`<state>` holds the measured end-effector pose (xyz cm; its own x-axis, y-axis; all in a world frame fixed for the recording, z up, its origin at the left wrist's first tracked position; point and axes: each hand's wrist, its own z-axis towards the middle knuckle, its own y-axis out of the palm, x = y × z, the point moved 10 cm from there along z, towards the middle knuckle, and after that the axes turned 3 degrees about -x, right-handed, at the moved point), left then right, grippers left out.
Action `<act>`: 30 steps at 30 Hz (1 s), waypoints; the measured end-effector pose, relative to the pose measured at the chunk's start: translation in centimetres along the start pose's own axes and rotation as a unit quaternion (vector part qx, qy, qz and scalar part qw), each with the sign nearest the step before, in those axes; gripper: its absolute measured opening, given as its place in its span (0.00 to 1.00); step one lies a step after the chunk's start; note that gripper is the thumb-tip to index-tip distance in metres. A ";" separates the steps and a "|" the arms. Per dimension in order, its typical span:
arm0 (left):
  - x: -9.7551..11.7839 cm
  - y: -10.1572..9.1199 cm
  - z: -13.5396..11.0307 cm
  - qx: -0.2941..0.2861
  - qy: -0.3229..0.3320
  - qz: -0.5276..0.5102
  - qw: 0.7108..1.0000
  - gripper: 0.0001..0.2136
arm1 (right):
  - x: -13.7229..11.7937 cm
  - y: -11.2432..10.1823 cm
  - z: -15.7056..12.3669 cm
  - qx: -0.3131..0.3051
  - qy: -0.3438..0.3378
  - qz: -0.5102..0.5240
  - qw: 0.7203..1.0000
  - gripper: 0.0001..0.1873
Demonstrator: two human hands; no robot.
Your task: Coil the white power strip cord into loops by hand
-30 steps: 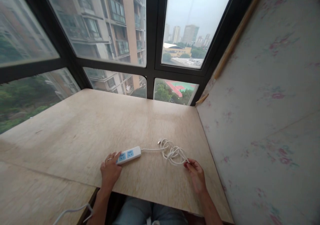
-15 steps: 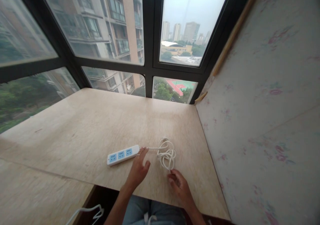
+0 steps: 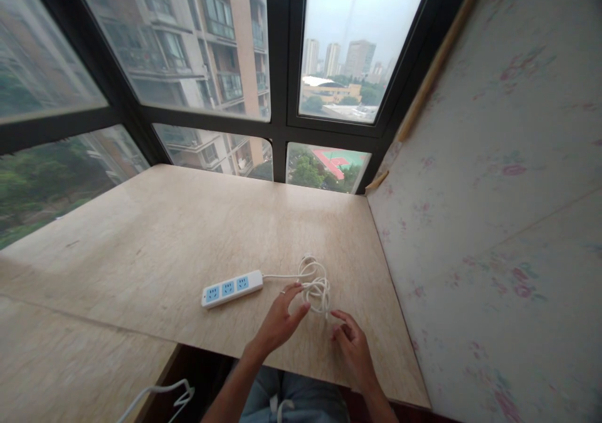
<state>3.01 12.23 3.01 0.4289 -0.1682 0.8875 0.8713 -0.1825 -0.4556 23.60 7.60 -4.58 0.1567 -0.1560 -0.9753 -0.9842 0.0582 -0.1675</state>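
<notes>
A white power strip point(image 3: 232, 289) with three blue socket panels lies on the stone-like ledge. From its right end a white cord point(image 3: 281, 277) runs to a loose, tangled coil point(image 3: 320, 288). My left hand point(image 3: 285, 313), with a ring on one finger, reaches over the coil's left edge, thumb and fingers apart. Just right of the coil's near end is my right hand point(image 3: 350, 341), its fingers slightly curled and apart with nothing between them.
Dark-framed windows point(image 3: 281, 96) rise behind the ledge point(image 3: 197, 222). A flowered wall point(image 3: 493, 241) bounds it on the right. Below the front edge, at lower left, a second white cable point(image 3: 160, 388) hangs by a dark opening point(image 3: 202, 369). My legs point(image 3: 291, 398) are under the edge.
My left hand has moved right, from the cord at the strip's end to the coil's left edge. My right hand has shifted slightly right, away from the coil's near end.
</notes>
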 end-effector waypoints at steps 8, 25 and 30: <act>-1.3 0.5 -1.9 0.031 0.021 -0.004 0.999 0.15 | -2.1 -1.1 2.3 0.027 -0.017 -0.011 0.999 0.19; -5.0 1.2 -4.7 -0.014 -0.099 -0.007 0.995 0.12 | -2.5 2.4 4.9 0.034 -0.046 -0.011 0.998 0.33; -5.0 0.6 -4.4 0.001 -0.110 -0.043 0.993 0.12 | -2.3 0.3 5.5 0.103 -0.064 -0.061 0.991 0.35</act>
<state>0.37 8.65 -2.02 0.3942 0.0632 0.9168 0.9074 -0.1846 -0.3775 23.38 13.43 -3.21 0.2952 -0.0481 -0.9542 -0.9216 0.2490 -0.2977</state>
